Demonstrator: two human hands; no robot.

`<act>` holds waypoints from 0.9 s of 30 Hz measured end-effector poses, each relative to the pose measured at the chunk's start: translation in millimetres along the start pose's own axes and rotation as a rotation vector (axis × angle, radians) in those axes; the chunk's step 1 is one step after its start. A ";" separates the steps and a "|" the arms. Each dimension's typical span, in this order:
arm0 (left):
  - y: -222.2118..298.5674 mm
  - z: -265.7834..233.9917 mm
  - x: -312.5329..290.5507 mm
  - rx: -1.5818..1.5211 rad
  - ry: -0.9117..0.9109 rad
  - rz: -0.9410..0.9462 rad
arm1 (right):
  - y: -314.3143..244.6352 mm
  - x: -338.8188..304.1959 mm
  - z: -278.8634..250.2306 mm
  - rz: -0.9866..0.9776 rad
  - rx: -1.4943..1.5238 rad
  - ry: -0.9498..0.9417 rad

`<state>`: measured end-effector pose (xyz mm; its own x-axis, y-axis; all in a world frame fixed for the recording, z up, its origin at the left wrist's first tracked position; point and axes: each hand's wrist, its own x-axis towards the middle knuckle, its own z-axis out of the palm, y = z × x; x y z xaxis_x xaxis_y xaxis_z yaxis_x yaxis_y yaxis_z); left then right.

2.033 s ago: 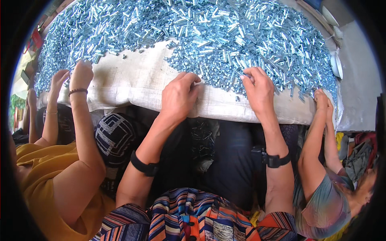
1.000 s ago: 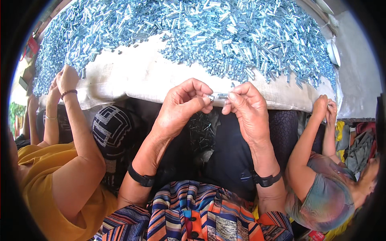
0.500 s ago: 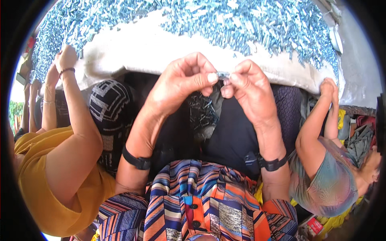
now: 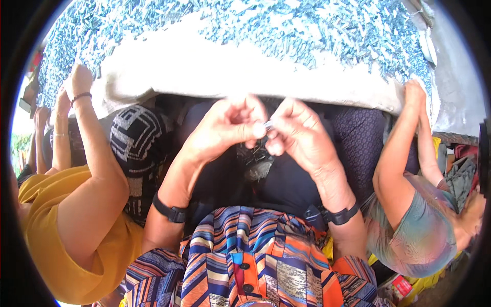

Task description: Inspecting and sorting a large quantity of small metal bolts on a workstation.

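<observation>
In front of my lap, just short of the table edge, my left hand (image 4: 225,128) and my right hand (image 4: 304,134) meet at the fingertips. Both are pinched on a small shiny silvery piece (image 4: 268,124), mostly hidden by the fingers and too blurred to name exactly. Beyond them, a wide heap of small bluish-silver pieces (image 4: 286,25) covers the far part of the table. A pale cloth (image 4: 169,64) shows along the table's near side. Between my knees lies a glossy dark heap (image 4: 260,153), partly covered by my hands.
At my left a person in a yellow top (image 4: 76,230) reaches to the table edge, with more arms beyond. Another person in a grey-green patterned top (image 4: 419,235) sits close on my right, hands at the table. Cloths (image 4: 460,176) are piled at the far right.
Both my hands have come down and a little left, away from the table edge toward my lap, still pinched together on the small piece. The right-hand person's hands have shifted slightly upward.
</observation>
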<state>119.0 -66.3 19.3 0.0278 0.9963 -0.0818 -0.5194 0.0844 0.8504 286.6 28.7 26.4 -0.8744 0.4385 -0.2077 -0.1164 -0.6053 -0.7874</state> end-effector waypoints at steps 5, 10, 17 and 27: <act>-1.5 -29.0 -10.4 0.436 0.148 -0.132 | -1.8 2.1 -23.8 -0.113 -0.615 0.195; 10.5 -32.8 20.1 1.019 0.426 0.056 | -47.8 36.4 -63.6 -0.426 -1.059 0.606; -1.3 -43.1 63.4 1.305 0.593 0.357 | -63.5 70.4 -81.4 -0.348 -1.631 0.613; -0.1 -39.6 105.2 1.516 0.658 0.366 | -61.0 71.7 -73.5 -0.413 -1.636 0.622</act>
<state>88.1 37.8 -10.0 -0.4367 0.8232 0.3629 0.8197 0.1979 0.5375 265.6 145.9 16.9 -0.5803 0.7687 0.2690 0.6141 0.6300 -0.4754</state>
